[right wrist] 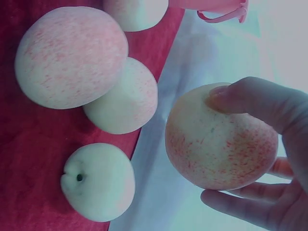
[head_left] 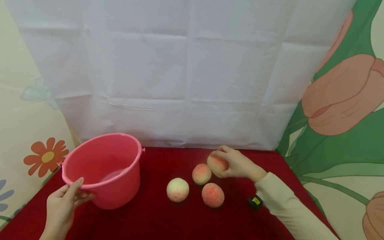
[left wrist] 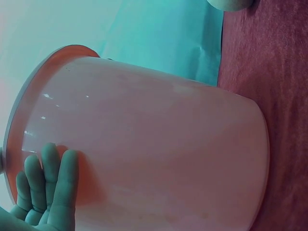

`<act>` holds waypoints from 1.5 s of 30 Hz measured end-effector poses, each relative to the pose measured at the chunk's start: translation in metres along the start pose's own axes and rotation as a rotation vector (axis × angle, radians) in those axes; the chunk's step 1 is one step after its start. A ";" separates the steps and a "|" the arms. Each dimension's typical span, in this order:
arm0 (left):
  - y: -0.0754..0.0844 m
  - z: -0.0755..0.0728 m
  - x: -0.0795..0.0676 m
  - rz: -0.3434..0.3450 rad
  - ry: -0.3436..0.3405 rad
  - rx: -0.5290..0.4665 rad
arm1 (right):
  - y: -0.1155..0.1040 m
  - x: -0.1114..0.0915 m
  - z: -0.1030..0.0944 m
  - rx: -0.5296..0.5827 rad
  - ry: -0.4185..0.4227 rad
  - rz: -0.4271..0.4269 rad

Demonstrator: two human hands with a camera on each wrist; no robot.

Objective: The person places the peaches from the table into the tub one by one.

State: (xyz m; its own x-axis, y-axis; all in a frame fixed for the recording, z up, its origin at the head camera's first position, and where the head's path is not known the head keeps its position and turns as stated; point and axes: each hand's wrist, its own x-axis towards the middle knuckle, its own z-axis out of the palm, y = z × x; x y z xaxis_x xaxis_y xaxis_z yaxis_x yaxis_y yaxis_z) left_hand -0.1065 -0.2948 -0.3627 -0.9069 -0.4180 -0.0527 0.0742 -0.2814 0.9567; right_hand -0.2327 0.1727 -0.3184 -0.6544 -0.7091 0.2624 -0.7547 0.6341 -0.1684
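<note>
My left hand [head_left: 64, 201] grips the near rim of a pink bucket [head_left: 120, 191], thumb over the edge and fingers against the outer wall. That bucket tilts slightly, its mouth facing up and toward me. Inside it, a small pale curved edge [head_left: 124, 170] shows near the front wall. At the right, my right hand [head_left: 235, 163] holds a peach [right wrist: 221, 139] between thumb and fingers, lifted above the cloth. Below and left of it lie a red peach [head_left: 213, 195], a red-and-yellow peach [head_left: 201, 174] and a pale peach [head_left: 177, 190]. The right wrist view shows another peach [right wrist: 98, 183] with its stem hollow visible.
A dark red cloth [head_left: 156, 220] covers the table. Beside my right sleeve [head_left: 282, 200] is a small black object with a yellow mark [head_left: 255, 202]. White sheeting [head_left: 186, 83] hangs behind the table, with flower-patterned cloth [head_left: 342, 100] at both sides.
</note>
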 end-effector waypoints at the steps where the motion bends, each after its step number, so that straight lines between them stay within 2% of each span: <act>1: 0.000 0.000 0.000 0.005 -0.002 -0.005 | -0.001 0.002 -0.001 -0.002 0.002 -0.005; 11: 0.000 0.003 0.000 0.021 0.001 -0.009 | -0.005 0.012 -0.004 0.015 0.012 -0.025; 17: 0.001 0.005 -0.001 0.009 0.009 -0.001 | -0.011 0.019 -0.008 0.001 -0.016 -0.023; 31: 0.004 0.008 0.000 -0.001 0.008 0.000 | -0.023 0.039 -0.011 -0.037 0.039 -0.169; 45: 0.004 0.005 -0.002 0.007 0.004 -0.020 | -0.036 0.066 -0.014 -0.041 0.021 -0.222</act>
State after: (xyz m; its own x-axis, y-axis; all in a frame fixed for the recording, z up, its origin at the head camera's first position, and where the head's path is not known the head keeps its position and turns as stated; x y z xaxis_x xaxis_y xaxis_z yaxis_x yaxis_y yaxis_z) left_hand -0.1067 -0.2907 -0.3576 -0.9048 -0.4231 -0.0473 0.0887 -0.2962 0.9510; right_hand -0.2484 0.1078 -0.2820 -0.4708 -0.8266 0.3084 -0.8774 0.4752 -0.0657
